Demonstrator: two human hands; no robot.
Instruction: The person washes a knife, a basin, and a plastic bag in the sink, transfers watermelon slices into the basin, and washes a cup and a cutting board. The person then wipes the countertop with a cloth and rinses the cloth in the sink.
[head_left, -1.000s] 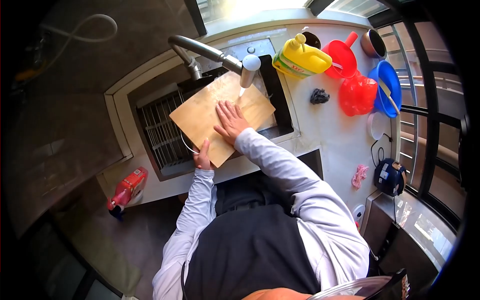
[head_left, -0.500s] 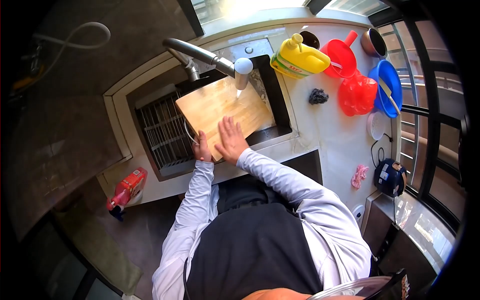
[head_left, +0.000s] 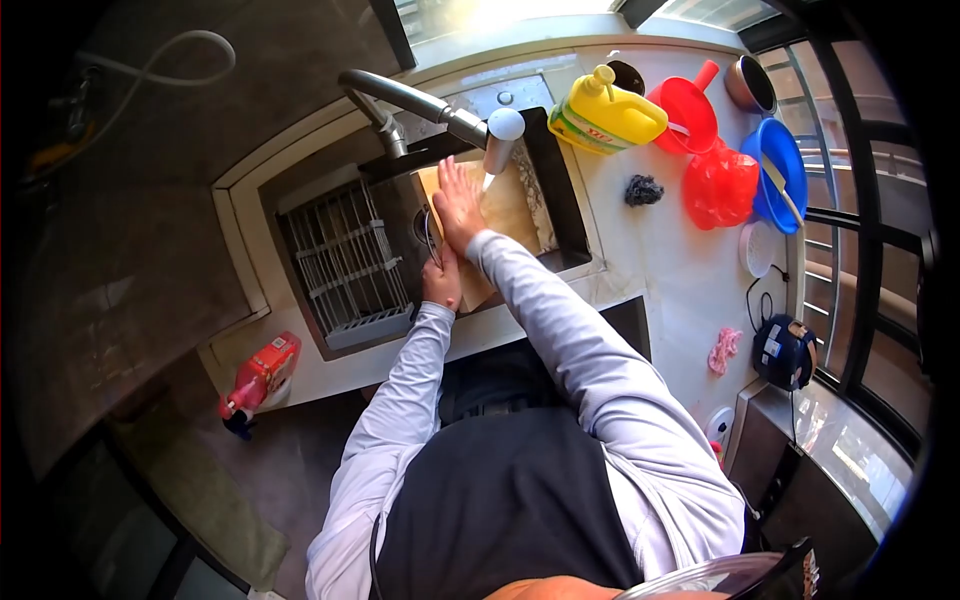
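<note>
A wooden cutting board (head_left: 512, 205) stands tilted in the sink (head_left: 574, 230) beneath the running faucet (head_left: 502, 142). A thin stream of water falls onto it. My left hand (head_left: 441, 282) is closed on the board's left side near the bottom, beside its metal handle (head_left: 431, 235); part of its grip is hidden. Higher up, my right hand (head_left: 460, 208) lies flat against the board, fingers stretched toward its far edge. A slatted metal rack (head_left: 345, 260) fills the left part of the sink, close to my left hand.
On the right counter stand a yellow jug (head_left: 607, 113), a dark scouring pad (head_left: 643, 190), a red dipper (head_left: 688, 118), a red plastic bag (head_left: 718, 188) and a blue basin (head_left: 783, 175). A pink cloth (head_left: 724, 351) lies nearer. At left is a red bottle (head_left: 262, 372).
The board has turned from lying broad-face up to a steeper tilt, shifting right. My right hand has slid up along it, and my left hand has moved right and farther forward.
</note>
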